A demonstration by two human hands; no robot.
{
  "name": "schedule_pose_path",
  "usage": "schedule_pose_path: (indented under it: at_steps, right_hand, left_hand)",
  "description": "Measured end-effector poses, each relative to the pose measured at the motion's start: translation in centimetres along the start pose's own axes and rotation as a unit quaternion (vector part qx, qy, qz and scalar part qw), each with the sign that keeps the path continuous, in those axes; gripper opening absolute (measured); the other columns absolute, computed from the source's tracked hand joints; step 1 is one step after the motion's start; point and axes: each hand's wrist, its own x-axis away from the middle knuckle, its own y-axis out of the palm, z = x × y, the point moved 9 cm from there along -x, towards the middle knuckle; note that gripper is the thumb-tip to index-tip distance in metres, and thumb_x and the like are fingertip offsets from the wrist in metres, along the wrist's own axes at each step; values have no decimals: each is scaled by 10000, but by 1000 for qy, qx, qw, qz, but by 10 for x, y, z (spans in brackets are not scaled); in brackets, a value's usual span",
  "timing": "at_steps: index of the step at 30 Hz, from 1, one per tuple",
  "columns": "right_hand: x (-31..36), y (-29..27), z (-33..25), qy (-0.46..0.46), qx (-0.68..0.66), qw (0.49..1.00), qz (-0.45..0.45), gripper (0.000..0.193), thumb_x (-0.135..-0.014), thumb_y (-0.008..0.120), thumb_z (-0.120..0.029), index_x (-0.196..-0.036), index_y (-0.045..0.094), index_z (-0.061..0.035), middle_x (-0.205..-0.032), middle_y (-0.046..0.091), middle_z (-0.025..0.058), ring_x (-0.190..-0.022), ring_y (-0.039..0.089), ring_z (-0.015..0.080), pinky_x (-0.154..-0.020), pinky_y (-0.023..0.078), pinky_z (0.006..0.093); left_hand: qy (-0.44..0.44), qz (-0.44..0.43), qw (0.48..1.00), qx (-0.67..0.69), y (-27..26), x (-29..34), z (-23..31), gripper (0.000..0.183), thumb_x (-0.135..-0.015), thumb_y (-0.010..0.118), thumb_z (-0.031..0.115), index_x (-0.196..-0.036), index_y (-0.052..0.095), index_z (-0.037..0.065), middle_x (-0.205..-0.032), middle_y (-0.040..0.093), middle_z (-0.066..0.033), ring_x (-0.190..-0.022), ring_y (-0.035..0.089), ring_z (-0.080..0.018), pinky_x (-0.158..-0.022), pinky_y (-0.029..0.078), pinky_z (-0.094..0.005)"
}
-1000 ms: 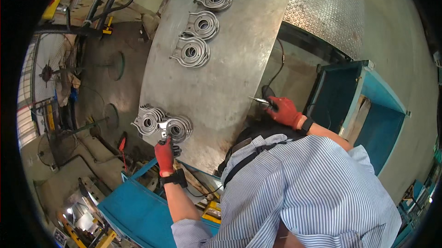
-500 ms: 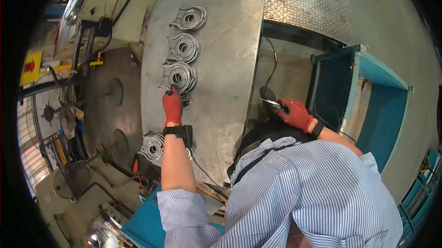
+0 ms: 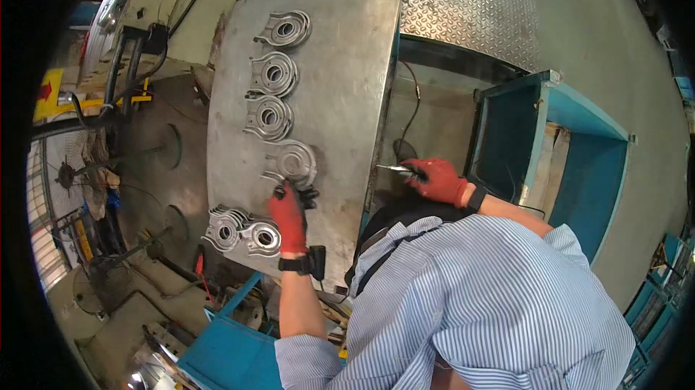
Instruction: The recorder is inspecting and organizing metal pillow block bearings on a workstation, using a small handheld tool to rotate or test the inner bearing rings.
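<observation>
Stretching straight ahead, the left hand [image 3: 289,220] had its fingers pinching the near edge of a blurred metal bracket [image 3: 298,161] over the tabletop [image 3: 340,93]; the right hand [image 3: 441,181], beside the tabletop's edge, had its fingers curled around a slim tool [image 3: 396,168] pointing left.

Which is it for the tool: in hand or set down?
In hand: the right hand is closed around the tool, its slim tip protruding leftward from the fingers. Running or not: cannot tell.
</observation>
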Motion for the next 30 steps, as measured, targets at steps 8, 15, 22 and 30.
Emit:
schedule_pose_path:
  at_steps: [8, 15, 22, 30]
  right_hand:
    - [3, 35, -21, -38, 22, 997, -64, 404, -827, 606, -320, -1132, 585, -56, -924, 642, 210, -861, 613, 380, -745, 481, 460]
    - [-8, 56, -14, -28, 47, 996, -69, 362, -847, 578, -337, -1096, 586, -74, -831, 645, 201, -794, 619, 385, -689, 480, 479]
    - [-13, 64, -12, -16, 58, 997, -53, 358, -854, 571, -355, -1072, 577, -72, -829, 645, 196, -795, 621, 382, -687, 481, 478]
    - [-8, 72, -14, -11, 77, 994, -77, 370, -852, 575, -363, -1092, 580, -82, -854, 647, 193, -818, 623, 372, -708, 488, 472]
  left_hand:
    - [-115, -97, 984, 97, 82, 59, -74, 335, -969, 475, 251, -871, 590, -48, -774, 629, -118, -662, 647, -220, -584, 538, -343]
    - [-244, -111, 944, 190, 97, 62, -39, 438, -922, 571, 364, -898, 583, -73, -791, 649, -163, -645, 679, -300, -519, 566, -386]
    - [-181, -63, 980, 55, 88, 41, -57, 382, -893, 620, 310, -834, 552, -61, -689, 611, -135, -574, 662, -266, -494, 548, -372]
    - [-131, -41, 990, -15, 78, 18, -111, 382, -886, 620, 301, -871, 508, -63, -700, 614, -144, -528, 649, -266, -464, 541, -373]
